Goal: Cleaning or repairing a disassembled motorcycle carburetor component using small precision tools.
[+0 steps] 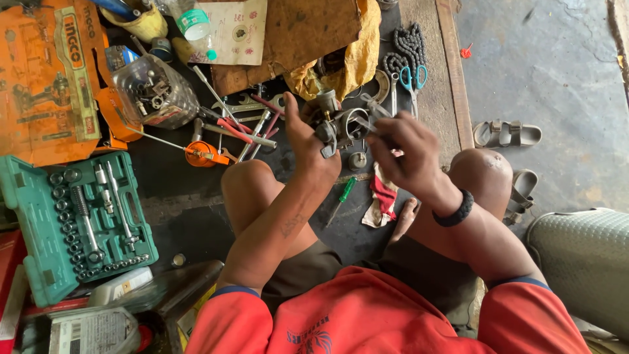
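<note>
A grey metal carburetor [341,121] is held up between my knees, above the dark floor. My left hand [308,147] grips its left side, thumb raised. On its right side, my right hand [403,151], with a black band on the wrist, pinches a slim tool or part against the body; the fingers hide what it is. A green-handled screwdriver [345,191] and a red and white rag [382,196] lie on the floor just below my hands.
A green socket set case [39,262] lies open at the left. Wrenches and screwdrivers [246,128], an orange oil can [203,155], a clear jar of parts [154,92], blue-handled scissors [413,78], a chain [409,42] and sandals [508,134] surround me.
</note>
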